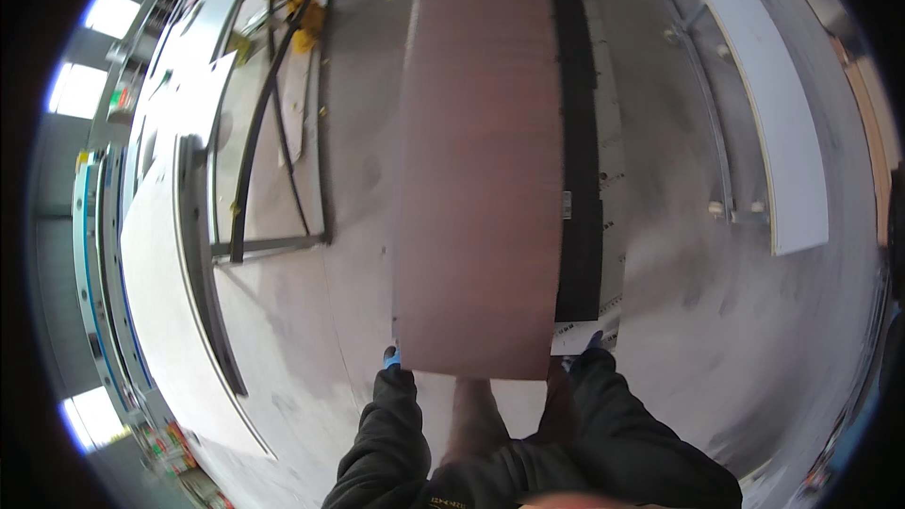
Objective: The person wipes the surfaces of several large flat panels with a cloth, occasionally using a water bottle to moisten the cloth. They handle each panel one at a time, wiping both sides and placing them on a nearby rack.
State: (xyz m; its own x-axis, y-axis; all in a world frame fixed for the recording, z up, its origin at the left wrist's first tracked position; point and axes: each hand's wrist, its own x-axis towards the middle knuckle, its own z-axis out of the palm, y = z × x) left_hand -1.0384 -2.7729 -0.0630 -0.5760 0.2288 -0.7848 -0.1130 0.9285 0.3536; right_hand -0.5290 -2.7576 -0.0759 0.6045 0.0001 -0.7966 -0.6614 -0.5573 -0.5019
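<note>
A long, reddish-brown flat panel (479,179) stretches away from my body, its near end just above my legs. My left hand (392,356), in a blue and dark glove, is at the panel's near left corner. It is closed on the edge, with most fingers hidden by the panel. My right hand (594,343), also in a dark bluish glove, is just right of the panel's near right corner, beside a white printed sheet (611,273). Its fingers are mostly hidden, so I cannot make out its grip. Dark strips or boards (579,151) lie along the panel's right side.
At the left are a dark metal frame (255,151) with yellow parts and a large white board (156,254). A long white panel (792,151) rests on a metal stand (721,132) at the right. Pale grey floor (688,339) shows between them.
</note>
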